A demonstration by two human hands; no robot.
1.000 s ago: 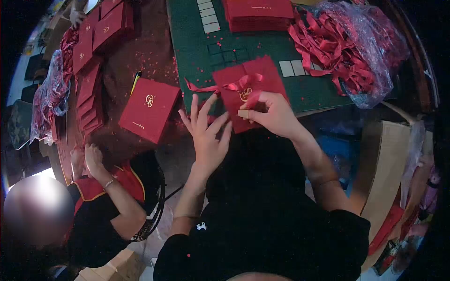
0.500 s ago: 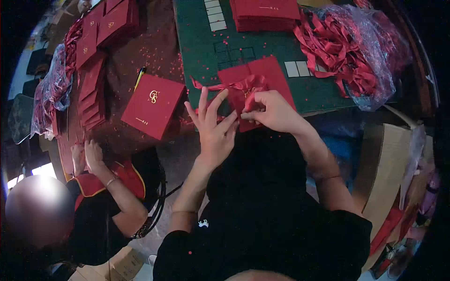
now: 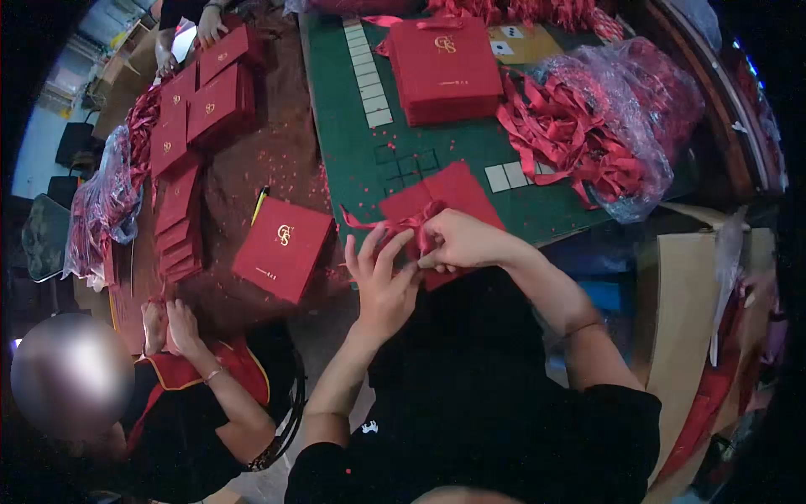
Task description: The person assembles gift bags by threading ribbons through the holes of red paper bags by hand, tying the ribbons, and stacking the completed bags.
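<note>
A red card or bag [image 3: 470,197] lies at the near edge of the green mat, partly under my hands. Across it runs a red ribbon [image 3: 363,222], bunched between my hands. My right hand [image 3: 466,238] pinches the ribbon near the middle of the red piece. To its left, my left hand [image 3: 384,284] has its outer fingers spread, while thumb and index finger meet at the ribbon by the right fingertips. Farther left, a red bag with gold letters [image 3: 284,248] rests on the brown cover.
Stacked red bags [image 3: 445,76] stand at the back of the green mat [image 3: 336,109]. A plastic bag of red ribbons [image 3: 588,134] lies right. At left are more red stacks [image 3: 179,218], a pen [image 3: 259,204], a co-worker's hands [image 3: 172,326] and another person's hands [image 3: 210,27].
The view has shifted, showing more of the table's far side and another person's hands. My left fingers have curled closer to the ribbon and my right fingers.
</note>
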